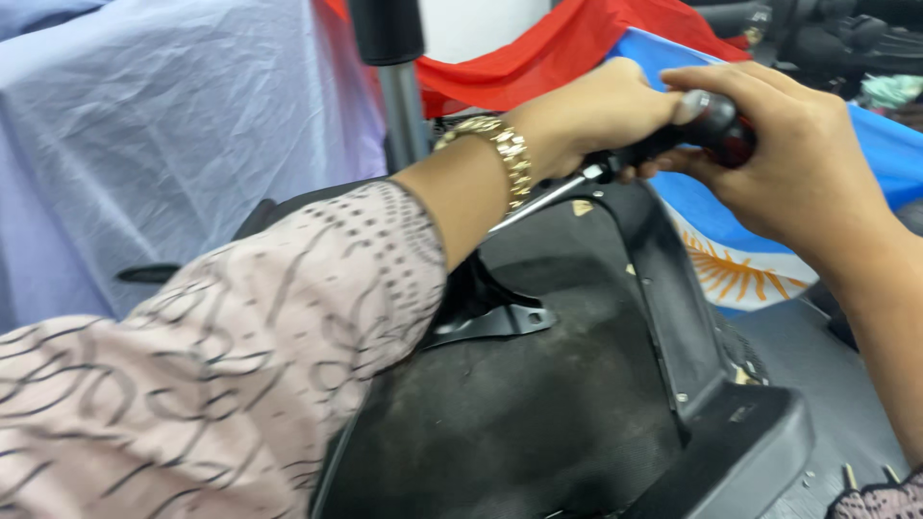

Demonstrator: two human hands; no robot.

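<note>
Patterned pink sleeve (212, 375), gold bracelet (500, 154)

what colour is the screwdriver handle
Black and dark red screwdriver handle, seen in the head view.

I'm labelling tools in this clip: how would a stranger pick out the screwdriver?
Start at the upturned black chair seat filling the lower middle. Above its upper edge, the left hand and right hand meet around the screwdriver. It has a dark handle with a red-brown end and is the only thing with a thin silver shaft, slanting down-left under the gold bracelet.
</note>
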